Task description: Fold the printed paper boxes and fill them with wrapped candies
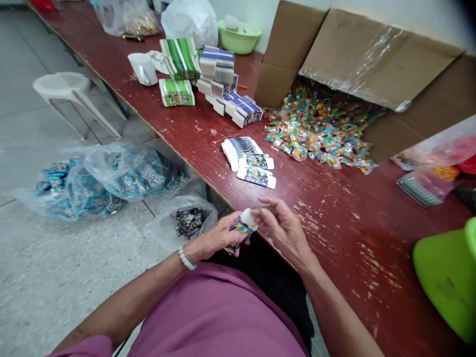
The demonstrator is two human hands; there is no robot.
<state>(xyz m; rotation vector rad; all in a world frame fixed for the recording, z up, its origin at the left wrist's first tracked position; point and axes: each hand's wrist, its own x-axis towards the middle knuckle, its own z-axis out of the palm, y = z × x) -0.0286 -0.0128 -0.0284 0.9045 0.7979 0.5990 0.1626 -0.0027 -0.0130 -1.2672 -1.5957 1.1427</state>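
Cardboard carton (243,227) — boxy, printed, white-flapped — in left hand (219,235).

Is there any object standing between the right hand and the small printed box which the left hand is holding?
No, nothing visible stands between them: the right hand is at the white flap of the small printed box in the left hand. Actual contact with the flap is unclear.

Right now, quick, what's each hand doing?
Left hand: closed, holding a small printed carton.
Right hand: open, loosely bent by the carton's white flap; contact can't be told.
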